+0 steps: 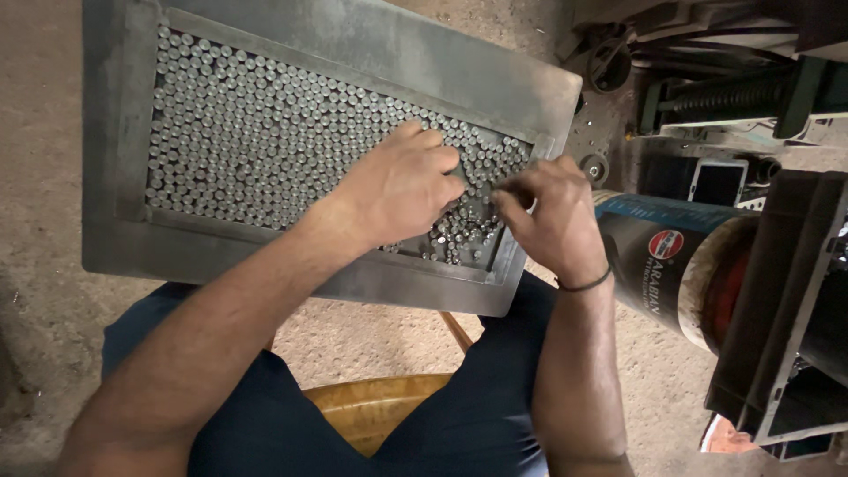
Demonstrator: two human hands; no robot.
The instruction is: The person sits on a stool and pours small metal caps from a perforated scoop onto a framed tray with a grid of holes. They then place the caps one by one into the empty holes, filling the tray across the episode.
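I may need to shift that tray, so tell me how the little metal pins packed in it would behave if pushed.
The metal pins look like short steel cylinders standing on end, so probably stiff and heavy for their size. Near the left hand and right hand, loose ones lie tipped, suggesting they topple and roll easily. The tray rim likely contains them.

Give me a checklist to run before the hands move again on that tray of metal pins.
1. Left hand resting flat on the packed pins: ok.
2. Right hand at the tray's right end, fingertips pinched: ok; whether it holds a pin, cannot tell.
3. Pins standing upright in tidy rows on the left part: ok.
4. Pins near the hands lie loose and tumbled: not ok.
5. Metal tray lying steady across the knees: cannot tell.
6. Dark can beside the right wrist, apart from the tray: ok.
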